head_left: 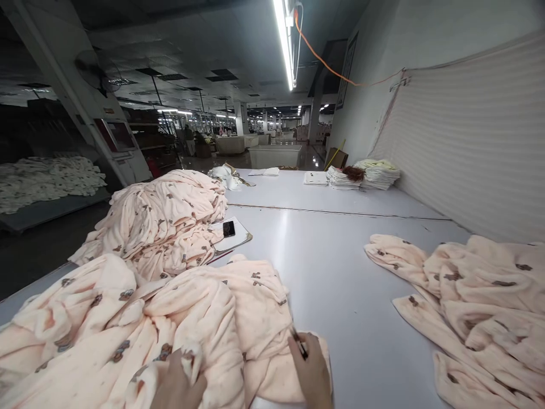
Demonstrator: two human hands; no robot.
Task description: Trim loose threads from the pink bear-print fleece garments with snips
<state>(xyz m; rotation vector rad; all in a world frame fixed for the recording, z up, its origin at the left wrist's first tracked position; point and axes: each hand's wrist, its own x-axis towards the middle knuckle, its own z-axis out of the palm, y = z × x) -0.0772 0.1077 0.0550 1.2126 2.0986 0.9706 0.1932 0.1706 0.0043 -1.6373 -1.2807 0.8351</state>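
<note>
A peach fleece garment (259,307) with small brown printed figures lies bunched in front of me. My left hand (179,383) is closed on a fold of it at the bottom of the view; the fingertips are partly lost in the cloth. My right hand (313,366) rests at the garment's right edge, its fingers closed around a small dark tool with a metal tip (301,347). The tool looks like thread snips, though most of it is hidden in the hand and blurred. More of the same peach fleece (63,329) spreads to the left.
A tall heap of peach fleece (170,210) stands at the left, beside a phone (229,228) on a clipboard (240,238). Another pile (494,307) lies at the right. Folded white cloths (343,179) sit at the back of the pale table (332,261). A striped curtain (472,136) borders the right.
</note>
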